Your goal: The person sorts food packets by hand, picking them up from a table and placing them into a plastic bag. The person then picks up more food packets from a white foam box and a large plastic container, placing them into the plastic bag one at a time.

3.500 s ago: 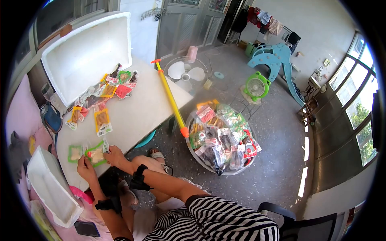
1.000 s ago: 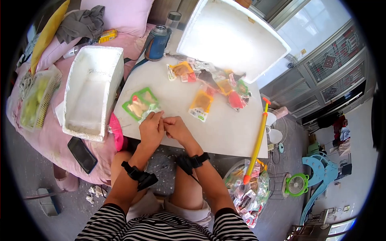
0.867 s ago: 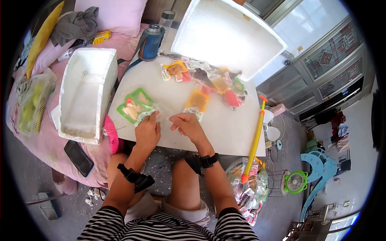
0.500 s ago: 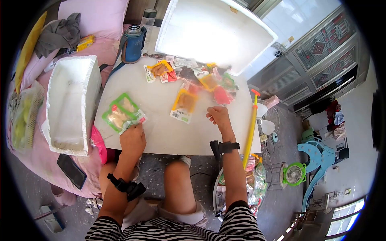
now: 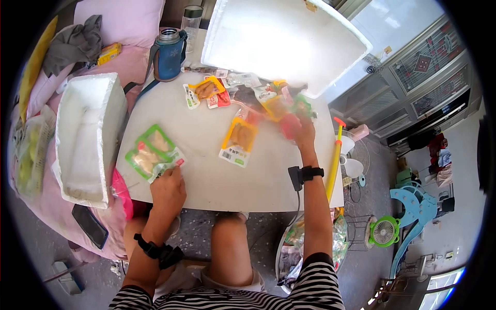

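Note:
My left hand (image 5: 169, 192) is closed on the lower right corner of a green-edged food packet (image 5: 150, 154), which lies at the left of the white table (image 5: 201, 186). At the right of the table, my right hand (image 5: 304, 132) is at the pile of packets, beside a red packet (image 5: 290, 126) and a green one (image 5: 304, 106); its fingers are blurred and partly hidden. A yellow-edged packet (image 5: 240, 140) lies flat mid-table. Further back are an orange-edged packet (image 5: 207, 89) and another yellow packet (image 5: 275, 107).
A big white foam box (image 5: 284, 46) stands at the back, with a blue bottle (image 5: 169, 58) to its left. An empty foam box (image 5: 85, 139) sits on the left. A yellow pump (image 5: 334, 163) stands by the right edge, above a basin of packets (image 5: 294, 248).
My right hand has moved forward and right to the packet pile. My left hand keeps its hold on the green-edged packet. The view has shifted slightly.

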Action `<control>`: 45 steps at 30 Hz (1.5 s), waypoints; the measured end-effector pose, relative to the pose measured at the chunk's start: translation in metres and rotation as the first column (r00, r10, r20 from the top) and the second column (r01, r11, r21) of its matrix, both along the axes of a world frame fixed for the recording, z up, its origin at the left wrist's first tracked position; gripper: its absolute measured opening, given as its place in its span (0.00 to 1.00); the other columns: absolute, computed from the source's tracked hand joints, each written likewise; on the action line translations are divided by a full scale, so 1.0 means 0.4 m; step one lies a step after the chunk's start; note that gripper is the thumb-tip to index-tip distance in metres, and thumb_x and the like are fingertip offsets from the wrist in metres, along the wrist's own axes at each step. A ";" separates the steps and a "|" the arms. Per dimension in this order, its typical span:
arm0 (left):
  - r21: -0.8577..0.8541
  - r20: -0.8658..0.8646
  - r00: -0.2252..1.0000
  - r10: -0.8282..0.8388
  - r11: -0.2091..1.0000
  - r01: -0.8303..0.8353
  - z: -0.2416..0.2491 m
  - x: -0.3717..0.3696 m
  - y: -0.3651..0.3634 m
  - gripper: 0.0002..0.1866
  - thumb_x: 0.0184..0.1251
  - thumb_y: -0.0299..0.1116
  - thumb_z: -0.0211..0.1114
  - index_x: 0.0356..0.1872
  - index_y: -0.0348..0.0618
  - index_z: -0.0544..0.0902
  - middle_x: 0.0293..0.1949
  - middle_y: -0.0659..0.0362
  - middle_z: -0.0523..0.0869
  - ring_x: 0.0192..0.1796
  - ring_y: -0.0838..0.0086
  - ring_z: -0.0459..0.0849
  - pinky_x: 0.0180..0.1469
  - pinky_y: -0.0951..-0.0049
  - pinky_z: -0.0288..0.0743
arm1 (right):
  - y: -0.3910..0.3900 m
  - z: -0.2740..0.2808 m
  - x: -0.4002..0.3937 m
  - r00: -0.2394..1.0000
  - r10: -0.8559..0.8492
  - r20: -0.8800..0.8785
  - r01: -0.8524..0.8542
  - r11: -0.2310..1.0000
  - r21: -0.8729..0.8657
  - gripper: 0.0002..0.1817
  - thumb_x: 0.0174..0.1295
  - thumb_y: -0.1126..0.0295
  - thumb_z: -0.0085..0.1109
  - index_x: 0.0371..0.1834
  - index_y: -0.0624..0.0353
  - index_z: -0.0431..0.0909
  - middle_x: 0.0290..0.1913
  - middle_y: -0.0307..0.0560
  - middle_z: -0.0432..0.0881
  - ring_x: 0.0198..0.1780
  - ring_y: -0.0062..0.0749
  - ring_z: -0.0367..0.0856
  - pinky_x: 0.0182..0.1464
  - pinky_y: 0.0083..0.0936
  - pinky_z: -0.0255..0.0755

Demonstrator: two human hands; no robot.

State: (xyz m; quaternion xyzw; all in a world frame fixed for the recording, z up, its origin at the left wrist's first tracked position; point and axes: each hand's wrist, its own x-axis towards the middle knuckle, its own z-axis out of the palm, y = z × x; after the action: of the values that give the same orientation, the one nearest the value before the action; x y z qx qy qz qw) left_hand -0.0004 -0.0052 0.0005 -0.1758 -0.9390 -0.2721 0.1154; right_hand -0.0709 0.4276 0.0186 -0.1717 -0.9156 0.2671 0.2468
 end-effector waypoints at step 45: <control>0.070 0.026 1.000 -0.005 0.998 0.004 0.000 -0.006 0.000 0.14 0.54 0.27 0.62 0.43 0.34 0.80 0.33 0.48 0.83 0.29 0.52 0.83 0.30 0.56 0.77 | -0.310 0.088 -0.305 0.914 0.380 0.145 -0.406 0.867 0.289 0.34 0.50 0.51 0.64 0.60 0.55 0.74 0.58 0.58 0.73 0.64 0.57 0.67 0.61 0.51 0.64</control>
State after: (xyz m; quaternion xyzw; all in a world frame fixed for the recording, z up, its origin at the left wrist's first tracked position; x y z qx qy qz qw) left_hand -0.0027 -0.0052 0.0004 -0.1702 -0.9299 -0.3075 0.1086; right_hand -0.1929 0.3037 0.0539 0.0488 -0.9713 0.1559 0.1731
